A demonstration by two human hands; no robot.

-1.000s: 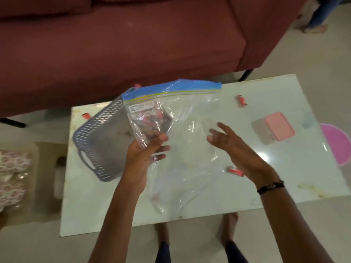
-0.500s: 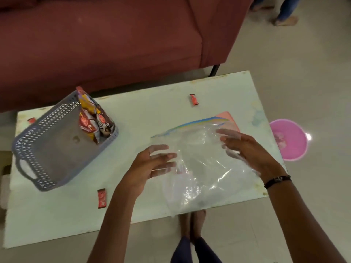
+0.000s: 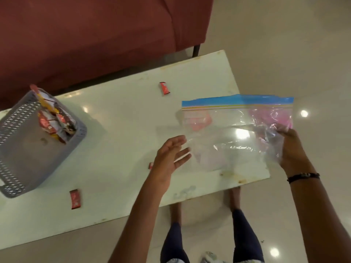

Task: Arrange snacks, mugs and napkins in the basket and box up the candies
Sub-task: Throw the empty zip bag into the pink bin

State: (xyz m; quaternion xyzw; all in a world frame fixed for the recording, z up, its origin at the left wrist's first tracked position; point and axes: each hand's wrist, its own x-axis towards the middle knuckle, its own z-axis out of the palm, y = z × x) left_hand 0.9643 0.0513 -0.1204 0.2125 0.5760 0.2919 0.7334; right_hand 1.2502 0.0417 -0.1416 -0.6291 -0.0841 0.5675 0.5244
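R hand [image 3: 288, 149] pinches the crumpled side of the clear zip bag [image 3: 233, 130], holding it out flat, prob. to move the emptied bag aside. L hand [image 3: 171, 156] is spread, fingers straight, just off the bag's other edge, holding nothing. Far left of the L hand: 1 grey basket [image 3: 17, 162] w/ snack packets [image 3: 55, 122] leaning in its far corner, count unclear. Candies loose on the table [image 3: 117, 130]: 3 seen, one [image 3: 164, 88] beyond the L hand, one [image 3: 75, 198] left of the forearm, one [image 3: 150, 165] peeking beside the L hand. A pink box shows faintly through the bag.
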